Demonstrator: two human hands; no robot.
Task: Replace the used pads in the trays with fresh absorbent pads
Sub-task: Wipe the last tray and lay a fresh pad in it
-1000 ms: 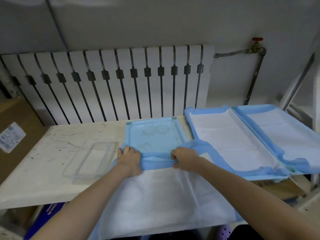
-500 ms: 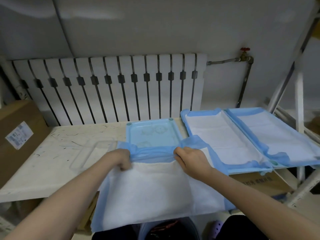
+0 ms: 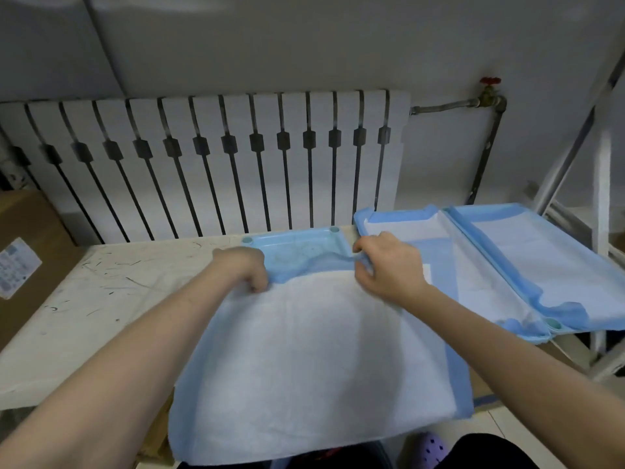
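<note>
A large white absorbent pad [image 3: 314, 360] with a blue border lies spread over the near part of a light blue tray [image 3: 301, 247] and hangs over the table's front edge. My left hand [image 3: 245, 267] grips the pad's far blue edge at the left. My right hand [image 3: 385, 262] pinches the same edge at the right. Only the far end of the tray shows beyond the pad. To the right, two more trays are lined with pads [image 3: 487, 265] whose blue borders fold over the rims.
The scratched white table [image 3: 101, 299] stands against a white radiator [image 3: 216, 157]. A cardboard box [image 3: 23, 262] sits at the left. A white metal rack frame [image 3: 605, 184] rises at the right. A purple shoe [image 3: 431, 450] shows below.
Both hands have carried the pad's blue edge farther over the tray toward the radiator and spread apart. The pad now covers more of the tray.
</note>
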